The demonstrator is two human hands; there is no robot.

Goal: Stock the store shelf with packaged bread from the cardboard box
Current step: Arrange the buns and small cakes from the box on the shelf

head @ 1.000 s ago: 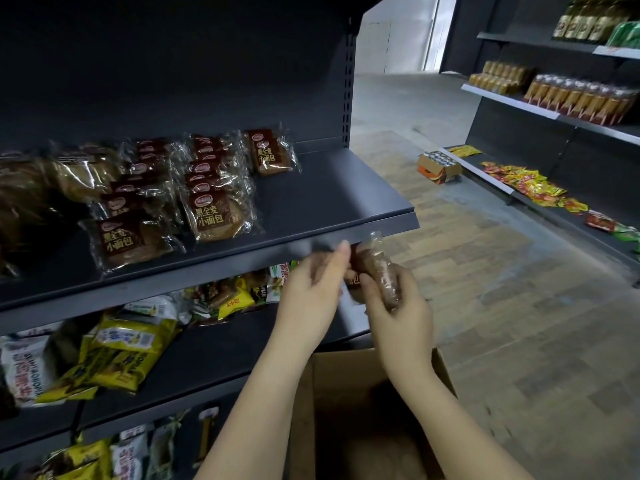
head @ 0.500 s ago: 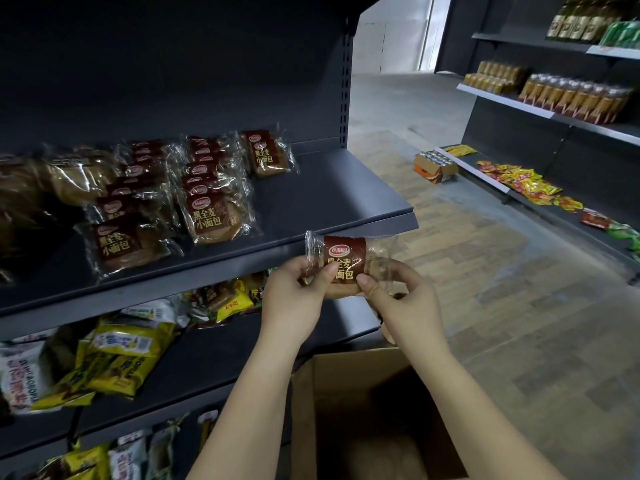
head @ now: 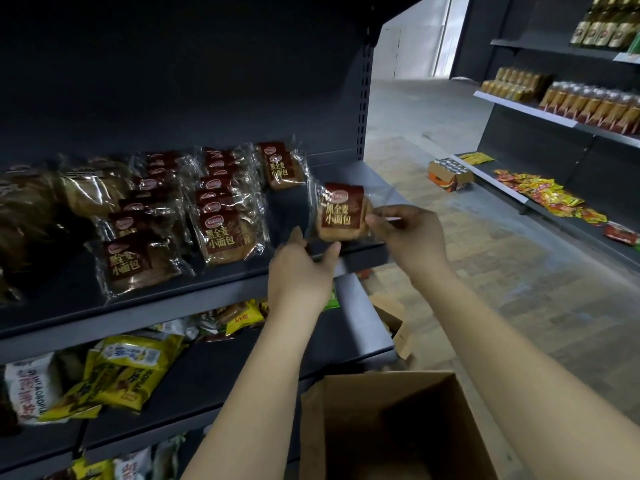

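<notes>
A clear-wrapped bread pack with a dark red label (head: 343,213) is held label-up over the front right part of the dark shelf (head: 346,174). My left hand (head: 301,268) pinches its lower left edge. My right hand (head: 412,237) pinches the wrapper's right edge. To the left on the same shelf lie rows of matching bread packs (head: 225,233), and one more (head: 282,166) lies near the back. The open cardboard box (head: 391,424) sits below my arms; its inside is dark.
Larger bread bags (head: 93,188) fill the shelf's far left. Yellow snack bags (head: 128,372) lie on the lower shelf. Across the aisle stand shelves with bottles (head: 588,105) and snack packets (head: 543,195), and a small open carton (head: 450,173) sits on the floor.
Both hands turned the bread pack label-up and lifted it from below the shelf edge to above the shelf's front right area.
</notes>
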